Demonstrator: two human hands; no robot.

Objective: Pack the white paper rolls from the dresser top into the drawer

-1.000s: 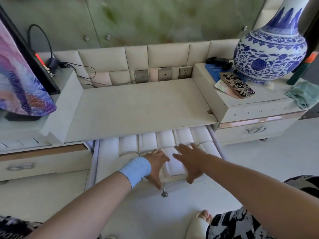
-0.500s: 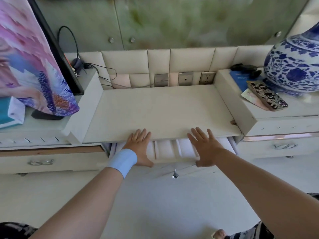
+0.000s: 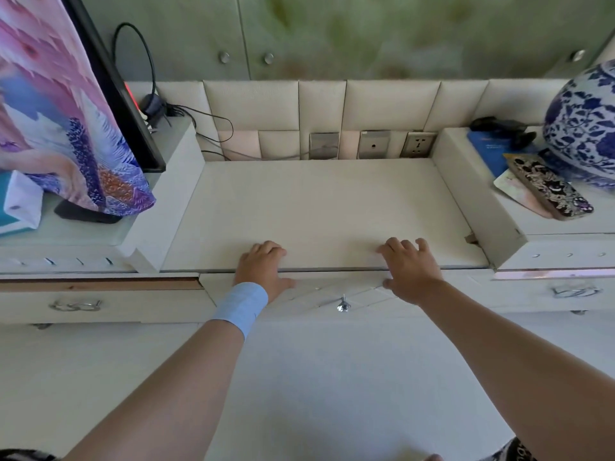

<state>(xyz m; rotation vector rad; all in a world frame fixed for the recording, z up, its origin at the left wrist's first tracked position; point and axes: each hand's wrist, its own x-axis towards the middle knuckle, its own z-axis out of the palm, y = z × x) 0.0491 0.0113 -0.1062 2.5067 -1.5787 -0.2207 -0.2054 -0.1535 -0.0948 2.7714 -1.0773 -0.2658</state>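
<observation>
Your left hand (image 3: 263, 269) and right hand (image 3: 407, 269) at frame centre, fingers spread flat, holding nothing, thumbs against shut drawer (image 3: 332, 296), fingers on bench (image 3: 326, 207) edge.

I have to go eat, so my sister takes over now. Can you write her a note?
Left hand: empty, lying flat over the dresser top's front edge.
Right hand: the same, empty.
Drawer: looks fully shut.
Paper rolls: none in view on the dresser top; presumably inside the drawer.
Done: packing seems finished.
Left: probably nothing; take the hands off.

no readable text, faint print on blue booklet (image 3: 487, 151) too blurred to read
</observation>
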